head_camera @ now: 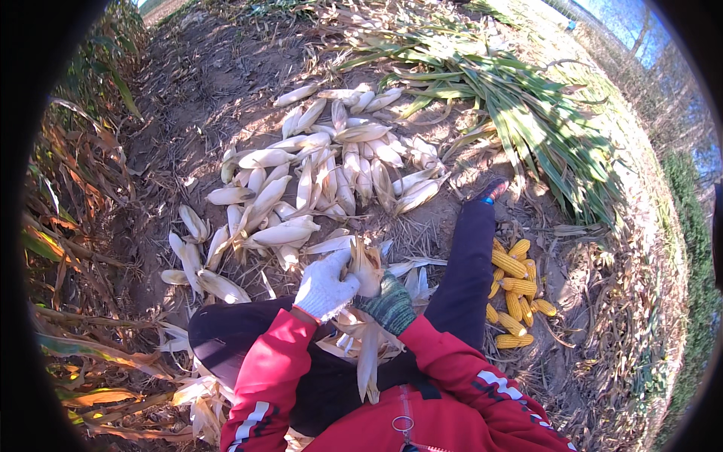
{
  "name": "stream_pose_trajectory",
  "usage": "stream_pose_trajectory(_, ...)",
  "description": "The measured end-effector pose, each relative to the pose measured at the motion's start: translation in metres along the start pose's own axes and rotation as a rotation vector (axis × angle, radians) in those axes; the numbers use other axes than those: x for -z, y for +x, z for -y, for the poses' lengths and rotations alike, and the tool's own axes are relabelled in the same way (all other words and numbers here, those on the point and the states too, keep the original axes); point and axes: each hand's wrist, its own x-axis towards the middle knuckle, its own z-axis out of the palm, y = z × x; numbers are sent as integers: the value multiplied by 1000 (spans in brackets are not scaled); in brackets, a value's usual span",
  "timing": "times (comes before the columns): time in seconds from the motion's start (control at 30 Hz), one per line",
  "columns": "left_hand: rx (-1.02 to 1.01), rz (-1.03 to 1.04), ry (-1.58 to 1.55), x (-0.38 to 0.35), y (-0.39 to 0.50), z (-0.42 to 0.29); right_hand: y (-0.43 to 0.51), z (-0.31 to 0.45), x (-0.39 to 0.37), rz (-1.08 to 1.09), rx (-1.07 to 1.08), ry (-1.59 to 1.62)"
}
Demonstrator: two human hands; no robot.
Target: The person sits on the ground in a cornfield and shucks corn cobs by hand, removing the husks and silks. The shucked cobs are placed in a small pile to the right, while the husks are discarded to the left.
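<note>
An ear of corn in its pale husk (pixel 366 270) stands roughly upright between my two gloved hands, its dry brown tip pointing away from me. My left hand (pixel 329 285), in a white knit glove, grips it from the left with the thumb against the husk. On the other side my right hand (pixel 388 305), in a dark green knit glove, is closed around its lower right part. No kernels show on this ear. Loose peeled husks (pixel 368 353) lie in my lap, just below the hands.
Unhusked ears (pixel 339 158) lie heaped on the soil ahead. Several bare yellow cobs (pixel 513 285) are piled right of my outstretched leg (pixel 463 265). Cut green corn stalks (pixel 525 107) spread at the upper right. Standing dry corn plants (pixel 85 186) line the left side.
</note>
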Motion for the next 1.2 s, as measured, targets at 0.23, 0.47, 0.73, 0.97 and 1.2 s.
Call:
stream_pose_trajectory(0.23,-60,-49,-123,-7,1,18,-14,33,15,-11,-97,182)
stream_pose_trajectory(0.47,-12,-89,-399,-15,4,23,-10,28,16,-19,-69,84)
stream_pose_trajectory(0.73,37,-148,-392,-18,3,29,-14,24,10,-12,-87,73)
stream_pose_trajectory(0.97,68,-226,-404,-17,5,27,-16,25,5,-26,-36,251)
stream_pose_trajectory(1.2,289,-101,-1649,-28,7,43,9,2,-10,-188,252,-362)
